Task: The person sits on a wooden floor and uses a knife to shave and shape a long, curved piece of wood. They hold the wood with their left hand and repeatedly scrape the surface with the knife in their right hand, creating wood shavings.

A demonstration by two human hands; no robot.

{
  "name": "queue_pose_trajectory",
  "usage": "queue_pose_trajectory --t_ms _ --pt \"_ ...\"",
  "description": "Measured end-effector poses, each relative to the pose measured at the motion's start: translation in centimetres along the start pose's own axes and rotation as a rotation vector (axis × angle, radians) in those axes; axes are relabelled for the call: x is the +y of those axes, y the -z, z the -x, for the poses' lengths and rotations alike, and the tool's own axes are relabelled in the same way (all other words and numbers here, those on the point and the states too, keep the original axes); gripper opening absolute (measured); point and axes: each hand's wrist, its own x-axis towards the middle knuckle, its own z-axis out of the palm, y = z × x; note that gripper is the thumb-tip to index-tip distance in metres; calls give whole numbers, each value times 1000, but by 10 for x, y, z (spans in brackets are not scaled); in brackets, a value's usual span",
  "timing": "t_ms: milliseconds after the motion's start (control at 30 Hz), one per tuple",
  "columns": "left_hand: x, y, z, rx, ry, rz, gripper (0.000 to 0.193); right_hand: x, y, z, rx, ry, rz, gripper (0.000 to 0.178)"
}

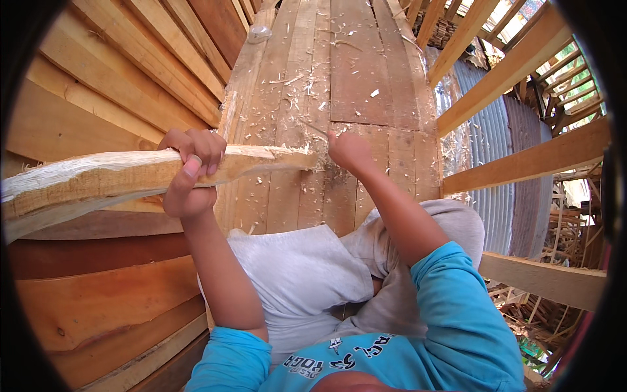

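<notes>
My left hand is closed around a long, pale piece of wood, fingers over its top and thumb on the near side. The wood runs from the left edge to the middle, with a rough, whittled end. Just right of that end, my right hand is in a fist around a thin, narrow knife-like tool. Its slim end points up and left, apart from the wood; the handle is hidden in my fist. Curled shavings cling to the wood's upper edge near its tip.
Wood shavings litter the plank floor. A wall of slanted boards rises on the left. Wooden rails stand on the right, with corrugated metal sheets beyond. A clear, rounded object lies far off. My legs are folded near me.
</notes>
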Motion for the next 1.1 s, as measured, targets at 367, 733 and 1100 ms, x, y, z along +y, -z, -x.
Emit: queue_pose_trajectory --t_ms 367,733,1100 --pt "2 -1 1 49 32 -43 22 -15 -2 3 -272 -11 -260 39" --pt "2 -4 -1 54 29 -47 22 -31 5 15 -399 -96 -510 68" --pt "0 -1 -2 -32 -2 -2 19 -26 5 13 -703 -292 -737 62"
